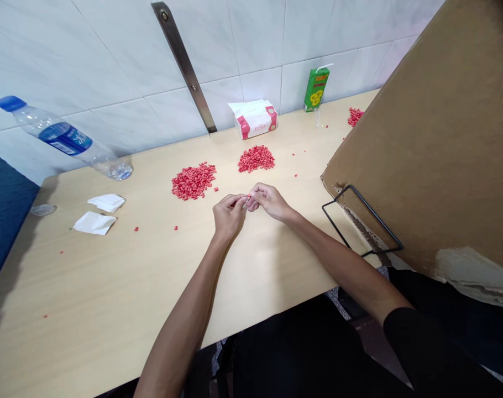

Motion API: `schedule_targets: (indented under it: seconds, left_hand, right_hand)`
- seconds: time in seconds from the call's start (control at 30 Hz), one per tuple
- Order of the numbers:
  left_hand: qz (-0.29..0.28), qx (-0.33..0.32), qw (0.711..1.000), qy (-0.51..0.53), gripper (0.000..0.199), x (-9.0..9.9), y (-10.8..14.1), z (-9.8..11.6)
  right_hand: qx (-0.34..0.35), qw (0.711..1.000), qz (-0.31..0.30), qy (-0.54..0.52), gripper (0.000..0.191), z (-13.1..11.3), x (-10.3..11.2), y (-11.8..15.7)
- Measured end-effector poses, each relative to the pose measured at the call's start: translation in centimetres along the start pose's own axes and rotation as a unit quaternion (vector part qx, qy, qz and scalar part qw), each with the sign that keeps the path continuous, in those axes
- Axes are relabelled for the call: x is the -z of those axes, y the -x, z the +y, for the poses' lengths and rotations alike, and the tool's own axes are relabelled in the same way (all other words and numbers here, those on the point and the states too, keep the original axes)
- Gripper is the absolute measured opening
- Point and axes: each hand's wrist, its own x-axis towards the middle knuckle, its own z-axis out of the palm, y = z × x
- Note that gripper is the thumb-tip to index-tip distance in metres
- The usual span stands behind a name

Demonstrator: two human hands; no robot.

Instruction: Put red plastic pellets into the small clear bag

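Observation:
My left hand and my right hand meet above the table, fingertips pinched together. A small red piece shows between the fingertips of both; most of it is hidden. Just beyond my left hand lies a larger heap of small red pieces, and a smaller heap of the same kind is beyond my right hand. One loose red piece rests between the left heap and my left hand.
A tissue pack and a green drink carton stand by the wall. At left are a plastic bottle and folded white tissues. On the right, a large cardboard sheet and black wire frame border my arm.

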Motion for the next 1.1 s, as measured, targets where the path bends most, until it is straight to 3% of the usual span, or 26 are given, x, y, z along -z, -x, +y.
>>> schedule_targets:
  seconds: [1.1]
  left_hand:
    - [0.001,0.004,1.000,-0.007,0.019,-0.01,0.00,0.01]
  right_hand:
    - [0.002,1.000,0.004,0.005,0.051,0.12,0.00,0.02]
